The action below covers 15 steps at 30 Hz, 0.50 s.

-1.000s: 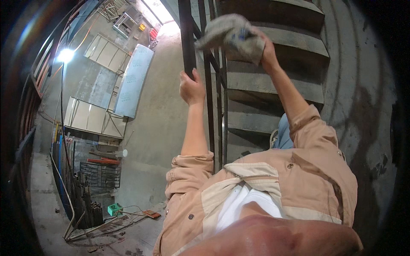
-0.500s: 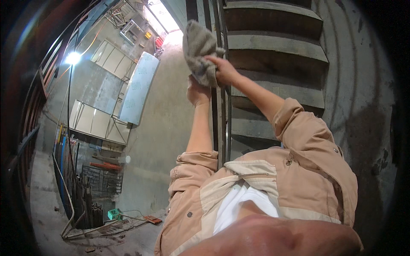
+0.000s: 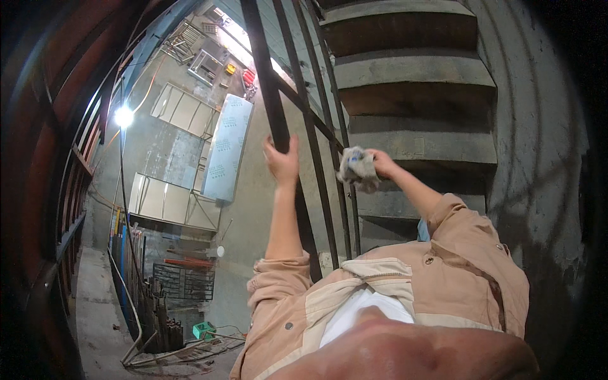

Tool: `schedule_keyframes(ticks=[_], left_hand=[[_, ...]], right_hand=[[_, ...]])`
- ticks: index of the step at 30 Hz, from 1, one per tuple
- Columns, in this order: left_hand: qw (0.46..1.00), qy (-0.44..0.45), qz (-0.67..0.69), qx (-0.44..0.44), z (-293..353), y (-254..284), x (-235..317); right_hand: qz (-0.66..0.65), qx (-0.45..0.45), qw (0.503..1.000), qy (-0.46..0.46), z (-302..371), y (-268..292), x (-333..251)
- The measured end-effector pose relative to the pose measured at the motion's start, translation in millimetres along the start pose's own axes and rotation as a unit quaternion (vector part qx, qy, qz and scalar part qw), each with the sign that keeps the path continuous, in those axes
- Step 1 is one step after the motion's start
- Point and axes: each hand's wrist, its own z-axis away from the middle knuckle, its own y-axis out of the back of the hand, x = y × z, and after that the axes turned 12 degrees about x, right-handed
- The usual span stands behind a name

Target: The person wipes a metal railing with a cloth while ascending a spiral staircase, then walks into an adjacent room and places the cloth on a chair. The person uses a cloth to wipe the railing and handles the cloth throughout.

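My left hand (image 3: 283,162) is wrapped round a dark metal handrail (image 3: 265,69) that slopes up along the open side of the stairs. A crumpled grey rag (image 3: 358,170), marked with some blue, hangs bunched in my right hand (image 3: 382,164), whose fingers are closed on its edge. The rag is beside the thin railing bars (image 3: 322,164), to the right of the handrail; whether it touches them I cannot tell.
Concrete steps (image 3: 415,76) climb ahead beside a grey wall (image 3: 538,126). Far below, left of the railing, lie a pale blue panel (image 3: 229,145), cream panels (image 3: 171,201), metal bars (image 3: 168,316) and a green box (image 3: 203,329). A bright lamp (image 3: 124,116) shines at left.
The rag was held up over the railing with both hands near it. Now my right hand has drawn it down and right, and my left hand grips the bare handrail.
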Motion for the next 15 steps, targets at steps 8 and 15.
schedule_keyframes(ticks=[8, 15], left_hand=[[0.994, 0.023, -0.103, -0.015, -109.4, -44.9, -10.1], [0.995, -0.042, -0.086, 0.024, -100.0, -49.5, 23.2]], right_hand=[[-0.073, 0.157, 0.941, 0.291, -91.0, 65.7, -124.0], [-0.592, 0.160, 0.697, 0.371, -238.4, 57.3, -278.1]])
